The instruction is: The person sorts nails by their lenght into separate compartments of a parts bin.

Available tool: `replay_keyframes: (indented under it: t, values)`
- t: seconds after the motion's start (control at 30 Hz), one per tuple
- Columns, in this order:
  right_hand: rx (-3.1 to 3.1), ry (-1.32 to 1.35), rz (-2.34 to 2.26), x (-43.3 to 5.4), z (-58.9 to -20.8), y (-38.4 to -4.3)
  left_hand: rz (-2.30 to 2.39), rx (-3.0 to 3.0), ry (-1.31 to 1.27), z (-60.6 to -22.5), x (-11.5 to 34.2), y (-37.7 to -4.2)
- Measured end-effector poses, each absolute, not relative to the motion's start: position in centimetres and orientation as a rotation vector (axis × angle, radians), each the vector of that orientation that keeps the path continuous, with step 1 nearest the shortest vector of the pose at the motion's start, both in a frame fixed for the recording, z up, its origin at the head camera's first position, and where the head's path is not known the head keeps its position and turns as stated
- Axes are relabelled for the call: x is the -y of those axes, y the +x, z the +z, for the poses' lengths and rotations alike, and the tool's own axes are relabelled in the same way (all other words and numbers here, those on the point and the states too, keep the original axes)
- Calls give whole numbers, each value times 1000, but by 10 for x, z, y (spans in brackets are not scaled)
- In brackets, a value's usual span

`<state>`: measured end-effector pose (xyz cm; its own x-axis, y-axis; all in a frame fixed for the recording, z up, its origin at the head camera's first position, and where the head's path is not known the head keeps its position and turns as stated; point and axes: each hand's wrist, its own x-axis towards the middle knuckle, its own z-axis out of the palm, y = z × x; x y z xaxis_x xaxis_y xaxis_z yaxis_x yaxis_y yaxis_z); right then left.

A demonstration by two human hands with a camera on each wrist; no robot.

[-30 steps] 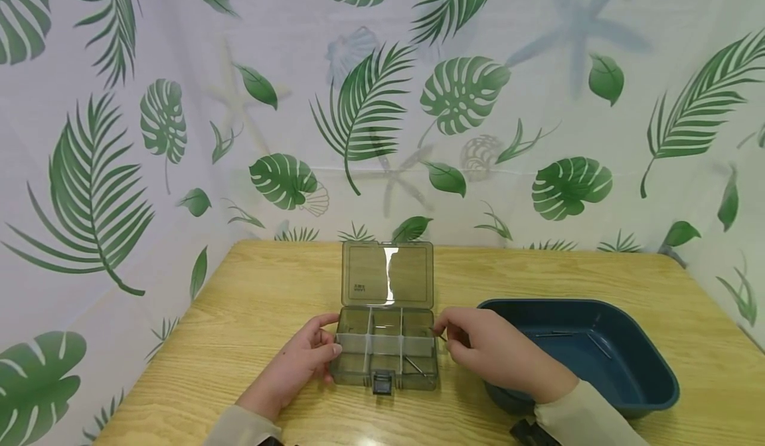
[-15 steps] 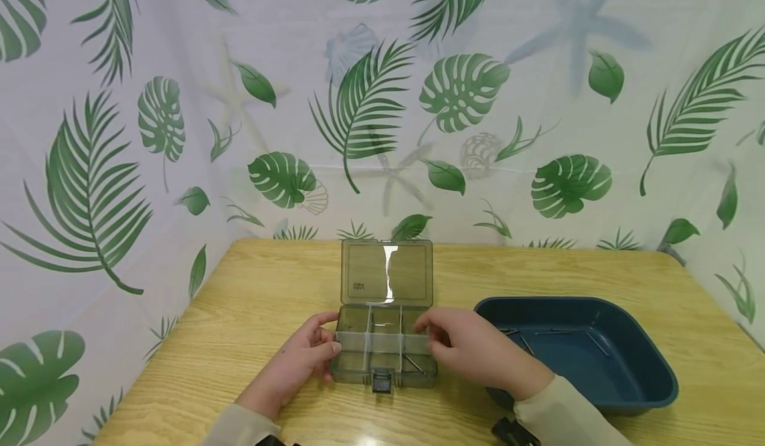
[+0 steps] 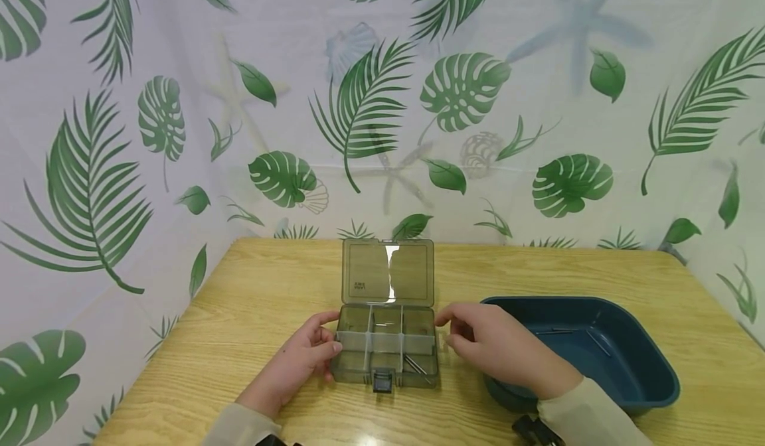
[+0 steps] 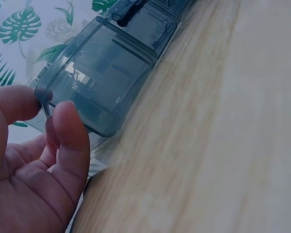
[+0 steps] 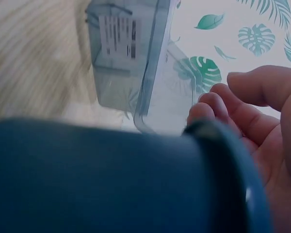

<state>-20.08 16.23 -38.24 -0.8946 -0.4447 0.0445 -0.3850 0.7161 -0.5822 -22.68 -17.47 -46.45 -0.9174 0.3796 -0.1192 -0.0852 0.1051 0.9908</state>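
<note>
A smoky see-through compartment box [image 3: 352, 361] stands on the table with its lid [image 3: 364, 270] raised at the back. Its left side is held by my left hand [image 3: 295, 363], and in the left wrist view the thumb and forefinger [image 4: 22, 104] pinch a corner. Several thin metal rods [image 3: 415, 364] lie in the front right compartment, and a short thin one [image 3: 380, 325] shows in the back middle one. Just right of the box hovers my right hand [image 3: 496, 343], its fingers loosely bent with nothing between them in the right wrist view.
A dark blue bin [image 3: 651, 393] stands to the right, partly behind my right forearm, with thin metal rods [image 3: 599, 344] on its floor. The wooden table [image 3: 269, 273] meets a leaf-print cloth [image 3: 370, 214] at the back.
My right hand brought a thin dark rod over the right compartments, let go of it, and drew back right. More rods show in the front right compartment. My left hand stays put.
</note>
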Motion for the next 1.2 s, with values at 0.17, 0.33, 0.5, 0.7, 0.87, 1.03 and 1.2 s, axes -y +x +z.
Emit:
replay_keyframes:
  t: [0.17, 0.33, 0.5, 0.7, 0.87, 1.03, 1.2]
  values:
    - [-2842, -648, -936, -176, -381, -200, 1870, -2044, 289, -464, 174, -227]
    - [-2864, -619, -959, -191, -382, -200, 1879, -2041, 288, -465, 174, -227]
    - [-2875, -592, -942, -205, -381, -200, 1883, -2040, 289, -466, 175, -228]
    - [-2864, -544, -885, -225, -382, -200, 1882, -2040, 293, -467, 175, -228]
    - [-2868, -517, -837, -246, -385, -201, 1879, -2043, 296, -468, 175, -228]
    - [-2863, -492, -792, -272, -391, -201, 1878, -2047, 298, -469, 175, -229]
    - [-2895, -511, -720, -299, -396, -203, 1877, -2050, 297, -471, 176, -230]
